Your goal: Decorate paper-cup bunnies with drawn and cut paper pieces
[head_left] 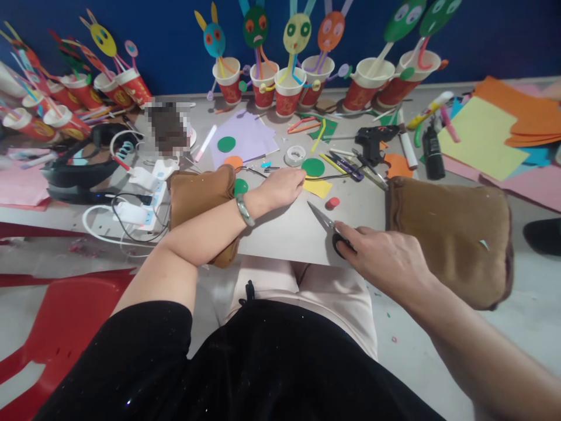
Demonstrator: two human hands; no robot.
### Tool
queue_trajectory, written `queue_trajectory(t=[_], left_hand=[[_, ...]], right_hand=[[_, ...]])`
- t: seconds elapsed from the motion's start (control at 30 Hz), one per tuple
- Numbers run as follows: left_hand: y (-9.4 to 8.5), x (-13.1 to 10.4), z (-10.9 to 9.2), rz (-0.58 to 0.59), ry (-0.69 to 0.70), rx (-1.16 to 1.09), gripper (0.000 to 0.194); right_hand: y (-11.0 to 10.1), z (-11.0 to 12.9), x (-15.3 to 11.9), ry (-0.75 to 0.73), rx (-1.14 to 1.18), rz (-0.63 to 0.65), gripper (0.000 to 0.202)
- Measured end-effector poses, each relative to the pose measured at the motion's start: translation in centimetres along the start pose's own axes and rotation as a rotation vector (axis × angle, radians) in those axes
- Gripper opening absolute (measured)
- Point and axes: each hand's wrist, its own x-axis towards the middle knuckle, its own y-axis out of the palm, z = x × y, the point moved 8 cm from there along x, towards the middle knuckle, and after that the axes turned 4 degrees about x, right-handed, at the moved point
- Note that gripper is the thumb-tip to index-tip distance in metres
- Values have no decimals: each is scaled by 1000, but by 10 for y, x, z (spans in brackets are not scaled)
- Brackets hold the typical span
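My right hand (381, 254) is closed round the black handles of a pair of scissors (322, 217), whose blades point up and left over the grey table (284, 234). My left hand (283, 188), with a bracelet at the wrist, rests at the table's middle with its fingers bent; whatever they hold, if anything, is hidden. Beside its fingertips lie a yellow paper piece (318, 187) and a green paper circle (312, 168). A small red round piece (332, 203) sits just above the scissors.
Brown cushions (451, 234) lie on both sides of my hands. Red cups with paper figures (289, 93) line the back wall. A black glue gun (371, 143) and markers are behind at right; a power strip (154, 199) with cables is at left.
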Motion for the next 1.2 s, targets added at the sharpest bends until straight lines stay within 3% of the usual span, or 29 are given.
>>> queue_trajectory(t=[0.7,0.93,1.2], left_hand=[[1,1,1,1,-12,0,30],[-1,0,-1,27,-38,4,30],[0,1,3,-31,-10,-34,27]], right_hand=[[-12,10,5,-25,-6,54,45],[-6,14,2,-17,17,33,47],[-1,15,4,-1,39,14,46]])
